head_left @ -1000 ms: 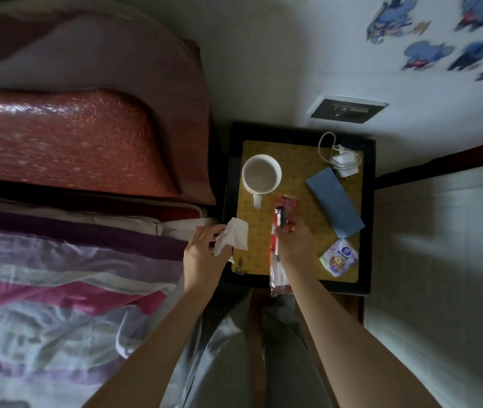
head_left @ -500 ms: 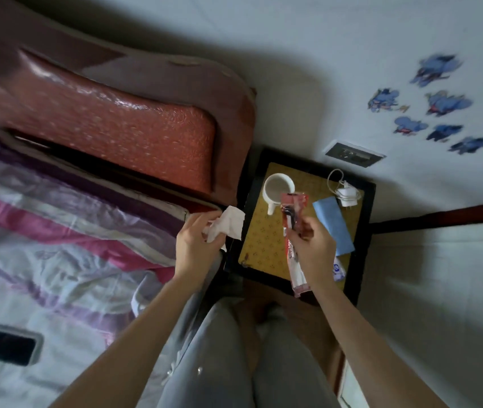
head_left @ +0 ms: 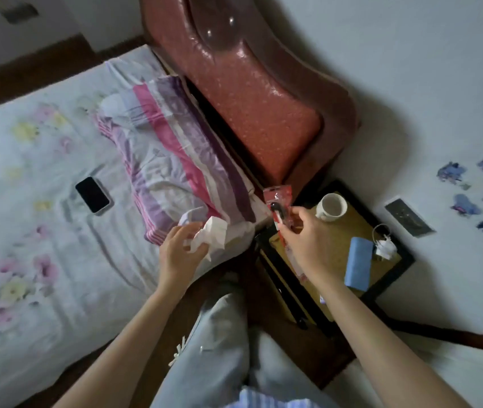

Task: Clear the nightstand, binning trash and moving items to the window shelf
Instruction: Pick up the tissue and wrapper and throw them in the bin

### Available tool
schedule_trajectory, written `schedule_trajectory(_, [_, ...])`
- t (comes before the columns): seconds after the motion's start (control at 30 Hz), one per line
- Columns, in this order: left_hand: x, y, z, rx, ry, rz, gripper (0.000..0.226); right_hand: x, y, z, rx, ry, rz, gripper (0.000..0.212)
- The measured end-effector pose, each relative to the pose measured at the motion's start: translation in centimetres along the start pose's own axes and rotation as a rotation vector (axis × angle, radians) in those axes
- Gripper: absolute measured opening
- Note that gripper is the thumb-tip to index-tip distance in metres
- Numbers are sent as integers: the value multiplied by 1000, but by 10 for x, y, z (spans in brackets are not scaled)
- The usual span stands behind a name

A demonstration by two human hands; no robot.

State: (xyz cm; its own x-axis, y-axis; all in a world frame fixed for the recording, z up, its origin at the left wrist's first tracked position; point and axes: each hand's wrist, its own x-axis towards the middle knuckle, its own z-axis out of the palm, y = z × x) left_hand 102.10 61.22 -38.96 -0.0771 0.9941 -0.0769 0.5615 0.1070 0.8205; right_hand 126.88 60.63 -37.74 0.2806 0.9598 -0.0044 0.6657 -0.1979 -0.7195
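Note:
My left hand grips a crumpled white tissue over the edge of the bed, left of the nightstand. My right hand pinches a long red-and-clear wrapper above the nightstand's near left corner. On the yellow top stand a white mug, a blue flat case and a white charger with its cable. My right forearm hides the near part of the top.
A bed with a floral sheet fills the left, with a striped pillow and a black phone on it. A red padded headboard stands behind. A wall socket sits right of the nightstand.
The view has swung left, away from the nightstand toward the bed. Both hands have moved left with it, still holding the tissue and the wrapper.

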Motion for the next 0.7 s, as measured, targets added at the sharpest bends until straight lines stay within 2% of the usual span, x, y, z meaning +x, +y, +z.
schedule_trajectory(0.13, [-61,-32,-48,-68,156,-142,39,-27,-36,29,17,-136,-114,26])
schedule_trajectory(0.37, [-147,-77,-140,-147,469,-251,36,-84,-126,105,19,-395,-372,23])
schedule_trajectory(0.7, [-287,-186,-313,-157,910,-489,36,-233,-288,279,21,-749,-655,26])
